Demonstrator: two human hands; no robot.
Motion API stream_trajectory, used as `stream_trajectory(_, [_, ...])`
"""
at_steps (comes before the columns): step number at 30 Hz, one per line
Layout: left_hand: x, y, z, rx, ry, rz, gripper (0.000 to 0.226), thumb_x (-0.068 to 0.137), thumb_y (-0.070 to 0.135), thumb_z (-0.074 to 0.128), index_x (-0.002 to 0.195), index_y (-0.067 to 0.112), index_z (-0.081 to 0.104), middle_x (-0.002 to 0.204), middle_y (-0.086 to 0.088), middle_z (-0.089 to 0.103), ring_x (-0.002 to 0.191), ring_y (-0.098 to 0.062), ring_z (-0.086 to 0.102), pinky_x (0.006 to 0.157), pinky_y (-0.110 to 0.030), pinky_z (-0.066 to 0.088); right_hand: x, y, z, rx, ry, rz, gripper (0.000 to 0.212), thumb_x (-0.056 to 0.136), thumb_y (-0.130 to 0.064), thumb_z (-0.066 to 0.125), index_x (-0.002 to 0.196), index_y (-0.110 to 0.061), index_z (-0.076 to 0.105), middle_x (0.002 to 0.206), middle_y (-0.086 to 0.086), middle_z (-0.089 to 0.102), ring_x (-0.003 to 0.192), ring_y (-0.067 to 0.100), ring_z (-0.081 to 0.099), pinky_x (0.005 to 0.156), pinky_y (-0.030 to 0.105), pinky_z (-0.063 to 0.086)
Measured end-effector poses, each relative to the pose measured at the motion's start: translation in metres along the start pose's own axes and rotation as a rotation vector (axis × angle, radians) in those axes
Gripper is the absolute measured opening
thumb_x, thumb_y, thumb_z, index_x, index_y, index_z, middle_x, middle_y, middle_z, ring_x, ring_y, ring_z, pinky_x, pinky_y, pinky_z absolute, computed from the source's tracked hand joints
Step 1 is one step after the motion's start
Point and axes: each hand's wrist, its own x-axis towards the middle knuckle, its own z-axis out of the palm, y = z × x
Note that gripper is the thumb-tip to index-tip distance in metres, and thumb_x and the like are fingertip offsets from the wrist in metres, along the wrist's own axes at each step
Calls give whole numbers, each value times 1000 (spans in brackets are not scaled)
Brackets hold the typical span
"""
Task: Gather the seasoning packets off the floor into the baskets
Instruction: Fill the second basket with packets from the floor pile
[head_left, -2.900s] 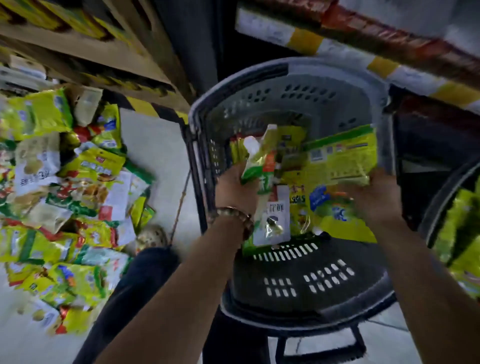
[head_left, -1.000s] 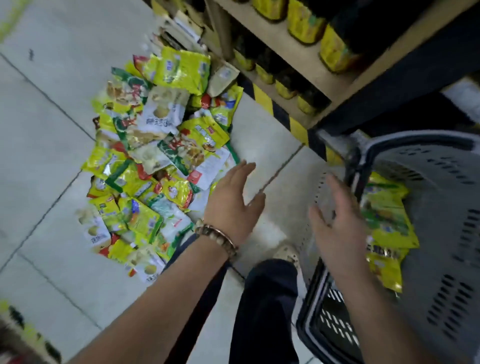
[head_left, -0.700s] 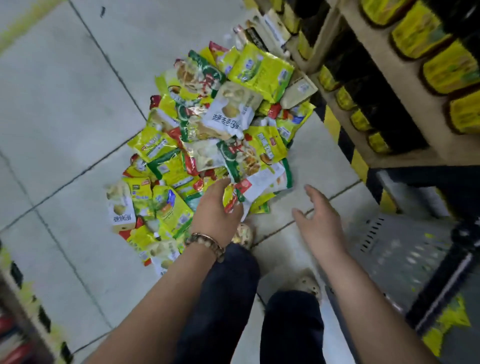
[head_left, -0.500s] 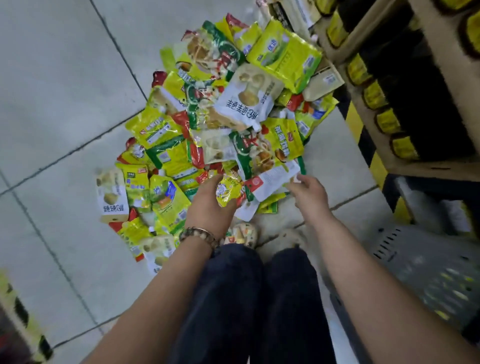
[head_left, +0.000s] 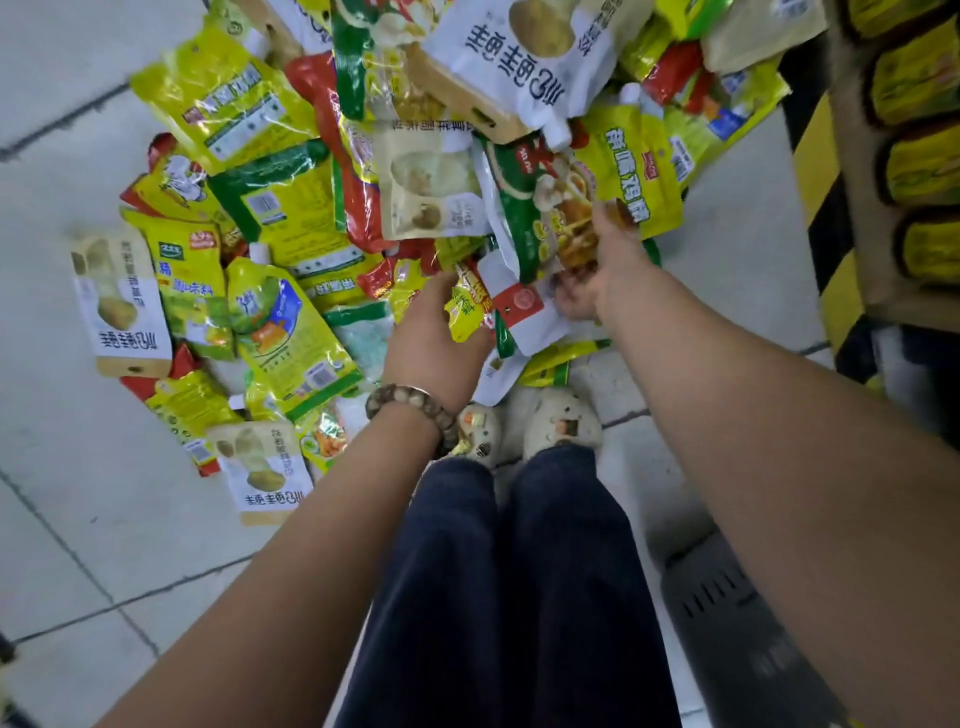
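A: Where do the seasoning packets (head_left: 322, 197) lie?

B: In a loose heap on the tiled floor (head_left: 78, 519), just ahead of the person's shoes (head_left: 561, 423). Both hands are at its near edge.

A: What is the left hand (head_left: 431, 343) doing?

B: Its fingers are curled round a small yellow sachet (head_left: 467, 312) at the near edge of the heap. A beaded bracelet (head_left: 415, 408) sits on that wrist.

A: And the right hand (head_left: 602, 270)?

B: It is just beside the left. It pinches a green pouch (head_left: 535, 218) printed with mushrooms, thumb on top and fingers tucked beneath. I cannot tell whether the white flap with the red label below it belongs to that pouch.

A: Anything else hard to make out?

B: The grey basket (head_left: 727, 613) at lower right is largely hidden behind the right forearm and cut off by the frame. The far side of the heap runs off the top edge. On the right, the shelf (head_left: 852, 208) holds yellow jars (head_left: 919, 166) too blurred to read.
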Motion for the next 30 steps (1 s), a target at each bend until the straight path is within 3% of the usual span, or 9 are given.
stream_trajectory(3, [-3, -1, 1, -16, -13, -13, 57, 87, 19, 62, 140, 18, 39, 140, -1, 48, 124, -19, 48, 98, -32, 42, 7, -11, 3, 100, -8, -110, 27, 87, -29, 67, 105, -10, 63, 110, 13, 68, 100, 29, 65, 87, 46, 52])
stream_trajectory(6, [-5, 1, -4, -74, -12, -31, 52, 88, 15, 61, 137, 17, 43, 136, -1, 51, 120, -18, 51, 90, -24, 40, 0, -18, -14, 99, -17, -208, 13, 94, -6, 55, 83, -7, 62, 85, 10, 71, 81, 22, 66, 96, 36, 48])
stream_trajectory(9, [-5, 7, -11, -200, 6, -86, 43, 89, 11, 59, 131, 16, 50, 129, -2, 56, 108, -16, 56, 86, -24, 42, -16, -14, -55, -29, 47, -267, 12, 93, 1, 51, 96, -6, 61, 84, 5, 61, 47, 8, 62, 51, 21, 53])
stream_trajectory(12, [-3, 17, -18, -358, 4, -136, 40, 88, 9, 61, 127, 11, 53, 128, -8, 58, 102, -14, 55, 88, -30, 46, -45, -6, -102, -173, 85, -352, 35, 89, 7, 53, 118, -12, 57, 99, 3, 67, 64, 7, 69, 55, 24, 55])
stream_trajectory(15, [-1, 33, -25, -439, -169, -167, 55, 88, 18, 63, 138, 11, 42, 138, -1, 46, 125, -15, 45, 92, -24, 40, -85, -1, -127, -375, 9, -440, 36, 86, 11, 53, 101, -22, 59, 92, -5, 70, 73, 6, 69, 70, 30, 52])
stream_trajectory(18, [0, 47, -27, -466, -379, -197, 67, 86, 23, 63, 145, 16, 30, 138, 5, 42, 126, -12, 42, 89, -20, 38, -112, 1, -123, -533, -179, -440, 39, 83, 12, 56, 102, -22, 59, 91, -5, 72, 80, 11, 70, 72, 31, 51])
stream_trajectory(22, [2, 50, -26, -493, -511, -331, 64, 61, 41, 82, 115, 15, 60, 106, -3, 69, 100, -25, 64, 84, -37, 51, -118, -1, -90, -602, -383, -426, 44, 81, 10, 58, 109, -24, 58, 104, 1, 70, 96, 21, 67, 81, 35, 55])
stream_trajectory(26, [3, 53, -23, -594, -327, -417, 33, 66, 21, 83, 80, 0, 61, 59, -4, 68, 50, -15, 66, 47, -23, 53, -111, -3, -57, -683, -474, -466, 43, 79, 6, 63, 109, -24, 57, 106, 3, 69, 96, 20, 67, 78, 31, 55])
stream_trajectory(30, [4, 48, -23, -680, -115, -416, 34, 69, 13, 80, 94, -5, 65, 71, -9, 69, 59, -22, 66, 60, -36, 57, -93, -18, -35, -689, -450, -510, 34, 84, -7, 59, 110, -28, 58, 109, 0, 67, 96, 18, 66, 74, 29, 53])
